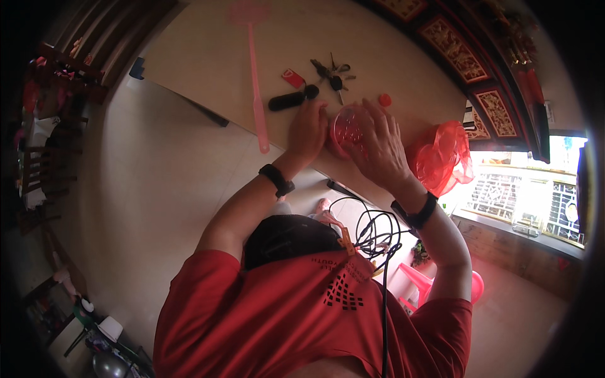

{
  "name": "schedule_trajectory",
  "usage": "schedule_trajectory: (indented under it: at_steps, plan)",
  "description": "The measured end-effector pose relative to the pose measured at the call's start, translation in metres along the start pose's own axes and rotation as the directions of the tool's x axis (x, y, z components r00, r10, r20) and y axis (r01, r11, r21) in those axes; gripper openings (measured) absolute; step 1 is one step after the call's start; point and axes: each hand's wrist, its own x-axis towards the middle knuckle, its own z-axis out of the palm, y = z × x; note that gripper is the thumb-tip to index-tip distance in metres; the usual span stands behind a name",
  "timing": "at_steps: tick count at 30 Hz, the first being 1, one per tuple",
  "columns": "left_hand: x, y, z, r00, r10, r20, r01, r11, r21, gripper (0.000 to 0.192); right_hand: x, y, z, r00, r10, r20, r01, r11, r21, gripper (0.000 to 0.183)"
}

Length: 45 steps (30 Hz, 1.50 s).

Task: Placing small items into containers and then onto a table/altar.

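Observation:
A round, clear plastic container (pixel 346 124) with a pinkish-red tint stands on the table (pixel 293 42) near its edge. My right hand (pixel 380 146) lies over its right side, fingers stretched along the far rim and thumb across the near part. Just left of the container is my left hand (pixel 309 124), its fingers curled; whether they touch its wall is hidden. Beyond my left hand lie a black cylindrical case (pixel 287 100) and a red tag (pixel 293 78). A bunch of keys (pixel 335 80) is spread past the container. To the right sits a small red cap (pixel 385 99).
A pink fly swatter (pixel 255 85) lies across the table's left part, its handle overhanging the edge. A crumpled red plastic bag (pixel 442 158) rests at the right. Black cables (pixel 378 227) hang before my body. Below stands a pink plastic stool (pixel 420 279). Carved wooden furniture (pixel 456 47) borders the far right.

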Motion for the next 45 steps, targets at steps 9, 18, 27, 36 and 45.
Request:
schedule_trajectory:
  at_steps: [9,18,27,36,45]
  plan:
    - [0.0,0.001,0.002,0.996,-0.085,0.025,0.084,0.996,0.033,0.015,0.005,0.008,0.028,0.979,0.032,0.203,-0.011,0.994,-0.105,0.075]
    - [-0.003,-0.003,0.005,0.996,-0.07,0.058,0.065,0.994,0.086,0.017,0.003,0.008,0.038,0.974,0.073,0.215,-0.048,0.991,-0.123,0.077]
    - [0.001,-0.017,0.011,0.999,-0.013,0.036,0.013,1.0,-0.006,0.018,-0.004,0.033,0.023,0.992,0.092,0.09,-0.089,0.996,-0.028,0.051]
    - [0.019,0.028,-0.016,0.904,-0.128,0.408,0.221,0.957,-0.188,0.034,-0.033,0.061,0.036,0.87,0.411,0.273,-0.42,0.907,-0.028,0.027]
    - [0.015,0.024,-0.002,0.965,0.041,0.257,-0.059,0.996,0.063,0.031,-0.028,0.064,0.036,0.887,0.277,0.371,-0.276,0.959,-0.056,0.043]
